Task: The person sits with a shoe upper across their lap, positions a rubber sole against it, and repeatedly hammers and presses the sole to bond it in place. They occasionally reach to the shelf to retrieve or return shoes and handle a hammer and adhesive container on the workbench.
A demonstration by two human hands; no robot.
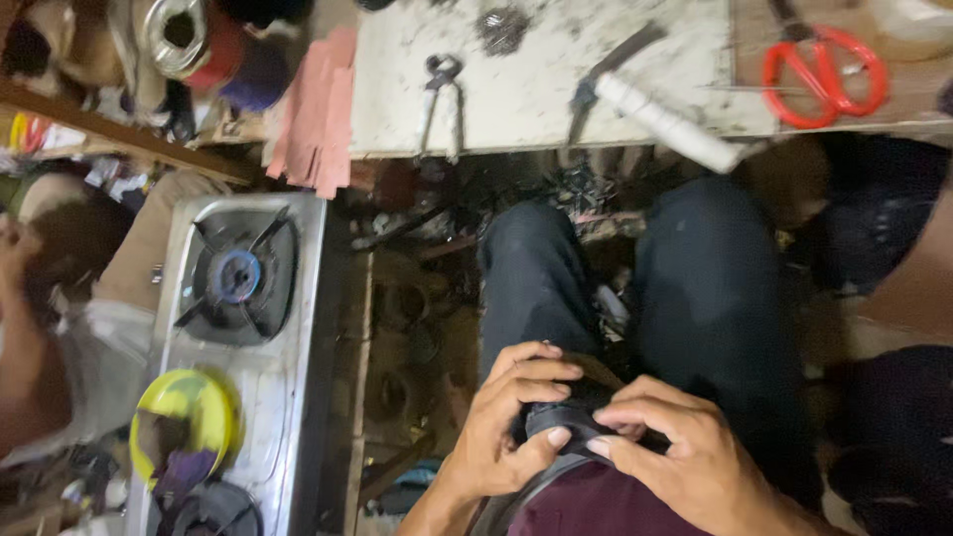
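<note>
Both my hands grip one dark shoe (576, 409) low in the head view, held over my lap between my dark-trousered knees. My left hand (506, 422) wraps its left side, fingers curled over the top and thumb underneath. My right hand (685, 447) clamps the right side, fingertips pressing on the shoe's dark upper. A tan inner edge of the shoe shows just above my fingers. Most of the shoe is hidden by my hands.
A stained white worktop (536, 89) lies ahead with pincers (442, 99), a knife (606, 74), a white tube (670, 124) and red scissors (824, 74). A steel gas stove (238, 278) with a yellow bowl (184, 422) stands left. Another person (50, 328) sits at far left.
</note>
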